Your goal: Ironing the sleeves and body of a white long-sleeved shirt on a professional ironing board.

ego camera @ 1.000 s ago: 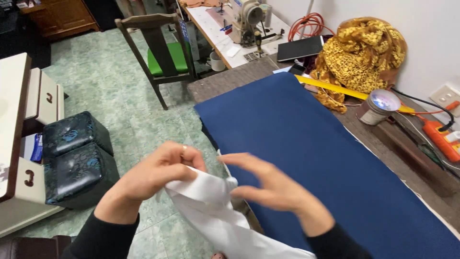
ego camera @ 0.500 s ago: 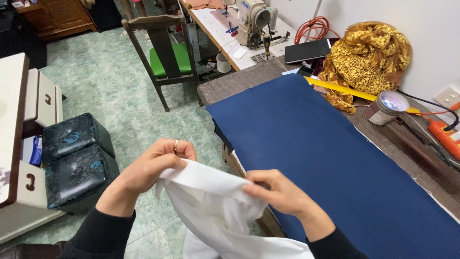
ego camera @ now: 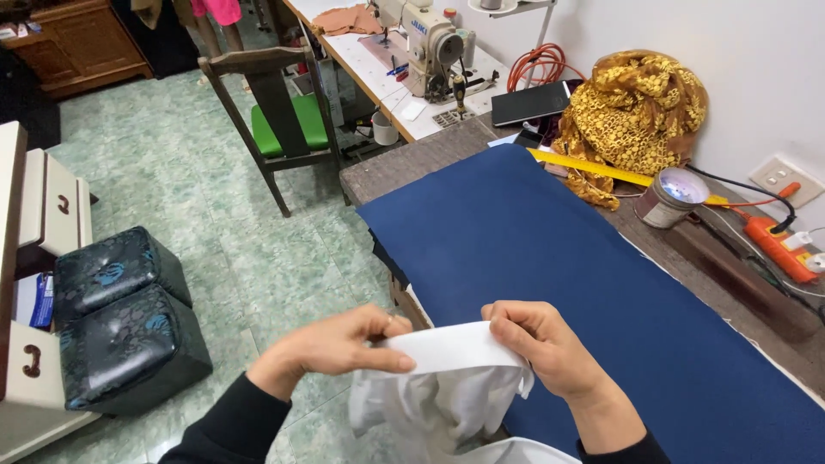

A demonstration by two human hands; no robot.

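Head view. The left hand (ego camera: 331, 348) and the right hand (ego camera: 537, 344) each pinch one end of a folded band of the white fabric (ego camera: 447, 378); each grip is clamped on the cloth, thumb over fingers, so that the band is drawn flat and taut between them while the rest of the piece hangs loose below. The fabric is held in the air at the near edge of the bench (ego camera: 404, 163), just in front of the dark blue cloth (ego camera: 559, 266) that lies spread flat over most of the bench top, a smooth surface within easy reach. At the far side, against the wall, stands a small round tin (ego camera: 669, 199) with a pale lid or top; its contents cannot be told. Beside it lie a yellow ruler (ego camera: 601, 169), a heap of gold patterned cloth (ego camera: 640, 107) and an orange power strip (ego camera: 778, 249). A sewing machine (ego camera: 430, 43) stands on the table beyond, with a wooden chair (ego camera: 275, 112) drawn up to it and two dark stools (ego camera: 120, 318) on the tiled floor (ego camera: 172, 180)
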